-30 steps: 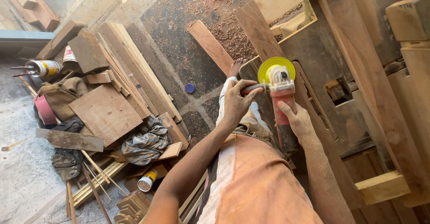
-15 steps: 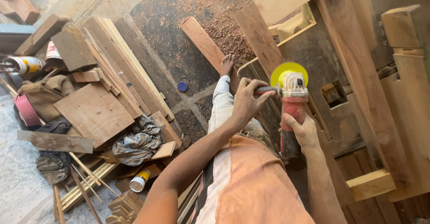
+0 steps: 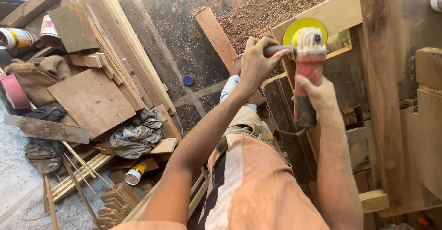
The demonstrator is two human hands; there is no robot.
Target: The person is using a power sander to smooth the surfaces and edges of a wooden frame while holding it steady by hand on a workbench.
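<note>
Far left: a round tin can (image 3: 14,37) lies on its side beside a slumped brown burlap sack (image 3: 39,70), coarse weave, with a pink bucket (image 3: 14,92) partly hidden behind it. Next to these, a flat square plywood panel (image 3: 92,102), matte and dusty, rests on a loose heap of rough-sawn planks (image 3: 124,41) leaning in a fan across the floor. Below the panel, a crumpled grey-blue rag (image 3: 136,135) sits near thin wooden battens (image 3: 76,175) and a small cylindrical can with a yellow band (image 3: 135,174). The stone floor (image 3: 184,41) is dark, cracked and strewn with pale sawdust; a small blue bottle cap (image 3: 188,80) lies on it, near a single reddish board (image 3: 218,39) set diagonally. Centre: the left hand (image 3: 255,64) is curled tight around the grey side handle of an angle grinder (image 3: 307,69). The grinder has a red plastic body, a dark rear grip and a round yellow disc at its head, and is held above the pale front rail of a wooden frame (image 3: 340,11), in front of the person's orange-clad knees. The right hand (image 3: 317,96) is wrapped around the grinder's rear body, fingers closed. Whether the disc touches the wood cannot be told. Right: a wide weathered upright beam (image 3: 380,87), grain running lengthwise, dusty brown, with squared timber blocks (image 3: 428,69) beyond it.
</note>
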